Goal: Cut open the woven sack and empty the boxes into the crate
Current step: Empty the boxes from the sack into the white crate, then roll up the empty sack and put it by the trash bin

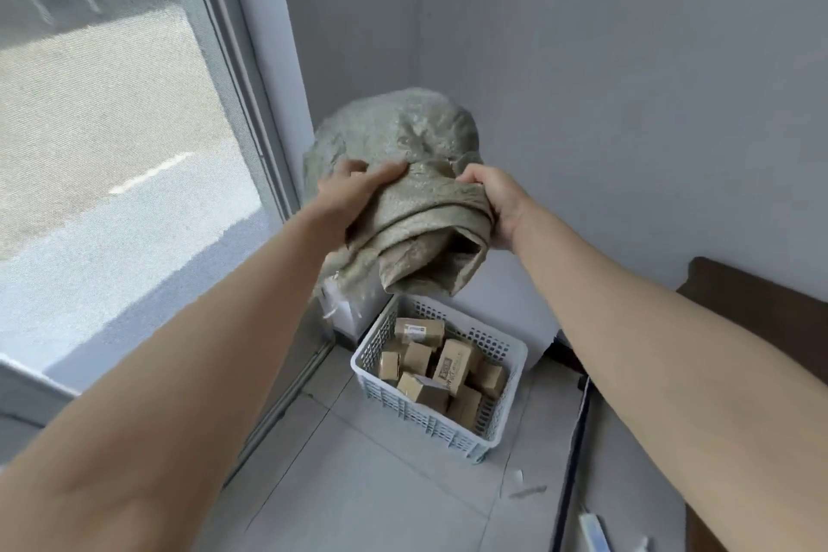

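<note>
The sack (pixel 396 134) hides whatever it holds, and print on the boxes (pixel 453 365) is unreadably small.

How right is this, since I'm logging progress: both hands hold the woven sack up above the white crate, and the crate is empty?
Not quite. The crate is not empty: the head view shows several brown boxes lying in it. The rest holds: the left hand and right hand hold the woven sack up above the white crate.

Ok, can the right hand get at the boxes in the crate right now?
Probably not: the right hand grips the sack, held up over the crate, whose boxes lie well below.
</note>
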The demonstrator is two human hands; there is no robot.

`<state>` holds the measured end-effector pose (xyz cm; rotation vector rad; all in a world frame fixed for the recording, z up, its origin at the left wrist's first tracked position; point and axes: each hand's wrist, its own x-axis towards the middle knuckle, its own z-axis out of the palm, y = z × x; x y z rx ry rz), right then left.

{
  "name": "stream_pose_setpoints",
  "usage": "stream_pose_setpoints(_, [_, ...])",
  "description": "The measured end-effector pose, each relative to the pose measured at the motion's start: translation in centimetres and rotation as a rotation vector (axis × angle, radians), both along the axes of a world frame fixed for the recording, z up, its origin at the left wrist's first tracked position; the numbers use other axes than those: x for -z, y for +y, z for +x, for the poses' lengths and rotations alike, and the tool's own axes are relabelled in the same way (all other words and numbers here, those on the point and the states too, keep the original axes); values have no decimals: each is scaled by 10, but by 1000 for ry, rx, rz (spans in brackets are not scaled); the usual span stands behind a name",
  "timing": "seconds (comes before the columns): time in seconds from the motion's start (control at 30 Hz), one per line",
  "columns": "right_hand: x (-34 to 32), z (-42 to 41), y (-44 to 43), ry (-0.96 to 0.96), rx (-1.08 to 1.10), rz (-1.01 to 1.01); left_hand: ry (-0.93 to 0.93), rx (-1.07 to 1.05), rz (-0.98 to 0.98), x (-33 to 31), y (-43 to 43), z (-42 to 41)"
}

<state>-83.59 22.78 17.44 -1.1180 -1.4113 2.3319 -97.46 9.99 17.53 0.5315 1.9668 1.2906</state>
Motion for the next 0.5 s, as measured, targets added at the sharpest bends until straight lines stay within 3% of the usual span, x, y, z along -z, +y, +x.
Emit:
stream_pose_setpoints(0.07, [5, -8, -18, 51, -88, -41, -290, 60, 110, -2, -28, 2])
stream_pose_setpoints(0.13, [11, -22, -40, 76, -125, -39, -397, 80, 181, -4, -53, 4])
stream_pose_setpoints(0.3, [15, -57, -116, -25, -300, -3, -402, -149, 189, -3, -139, -5])
stream_pose_setpoints(0.5, [14, -75, -229, 115, -604, -122, -414, -341, 252, 0, -271, 3])
